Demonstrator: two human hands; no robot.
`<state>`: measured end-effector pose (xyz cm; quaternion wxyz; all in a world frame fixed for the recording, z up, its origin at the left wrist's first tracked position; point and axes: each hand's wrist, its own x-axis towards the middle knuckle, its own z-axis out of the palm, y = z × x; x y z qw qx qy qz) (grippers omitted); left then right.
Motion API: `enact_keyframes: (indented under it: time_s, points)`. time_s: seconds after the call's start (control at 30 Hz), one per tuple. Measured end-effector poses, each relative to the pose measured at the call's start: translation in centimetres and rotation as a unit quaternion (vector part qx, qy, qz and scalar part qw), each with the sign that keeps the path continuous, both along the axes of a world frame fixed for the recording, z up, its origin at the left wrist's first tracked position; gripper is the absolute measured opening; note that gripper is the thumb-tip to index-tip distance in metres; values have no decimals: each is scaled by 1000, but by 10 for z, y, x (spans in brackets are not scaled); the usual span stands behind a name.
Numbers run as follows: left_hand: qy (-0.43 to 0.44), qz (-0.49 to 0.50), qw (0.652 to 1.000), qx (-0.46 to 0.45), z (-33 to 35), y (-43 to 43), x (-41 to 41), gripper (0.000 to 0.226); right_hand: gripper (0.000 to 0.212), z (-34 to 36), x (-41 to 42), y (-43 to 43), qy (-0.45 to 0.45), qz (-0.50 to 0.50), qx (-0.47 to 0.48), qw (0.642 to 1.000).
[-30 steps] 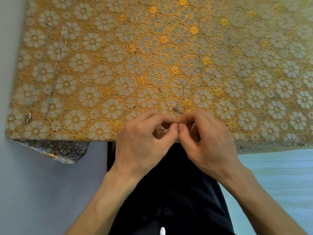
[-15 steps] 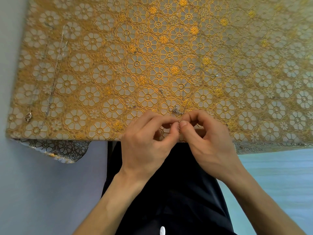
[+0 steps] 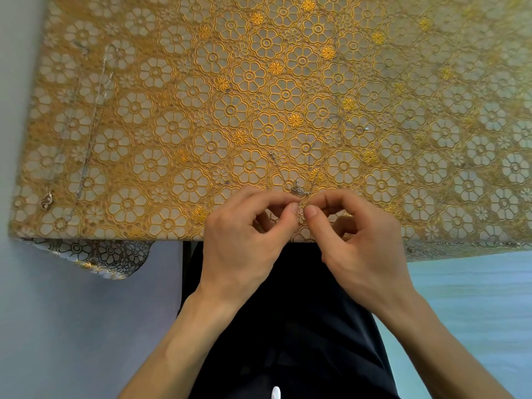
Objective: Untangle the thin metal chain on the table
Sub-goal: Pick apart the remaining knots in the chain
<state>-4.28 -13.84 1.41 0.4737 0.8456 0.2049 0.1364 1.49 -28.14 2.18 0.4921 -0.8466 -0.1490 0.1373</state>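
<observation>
Far left of the left grip, a straightened chain (image 3: 89, 131) with a small pendant (image 3: 47, 199) lies on the gold floral lace tablecloth (image 3: 172, 82). Left grip (image 3: 247, 234): thumb and forefinger pinch a strand of the thin metal chain (image 3: 300, 190). Its knot sits on the cloth just beyond both grips' fingertips, near the front edge. Right grip (image 3: 359, 234): same pinch on the chain, tips almost touching the left's. Loose strands run away from the grips, one end up-right of the right grip. Dark garment (image 3: 288, 326) shows below the wrists.
</observation>
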Motion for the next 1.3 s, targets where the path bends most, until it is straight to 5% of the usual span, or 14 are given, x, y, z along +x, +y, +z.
enact_keyframes:
  time_s: [0.5, 0.7, 0.93, 1.3]
  points:
    - [5, -30, 998, 46, -3, 1, -1, 11, 12, -7, 4, -2, -254, 74, -139, 954]
    - [7, -25, 999, 43, -1, 0, 0, 10, 17, -10, 4, 0, -222, 67, -130, 964]
    - [-4, -3, 999, 35, 1, -2, -1, 8, 6, -10, 2, 3, 9, -25, 11, 1000]
    - [11, -31, 999, 43, 0, 1, -1, 9, 6, -8, 1, -4, -156, 36, -55, 986]
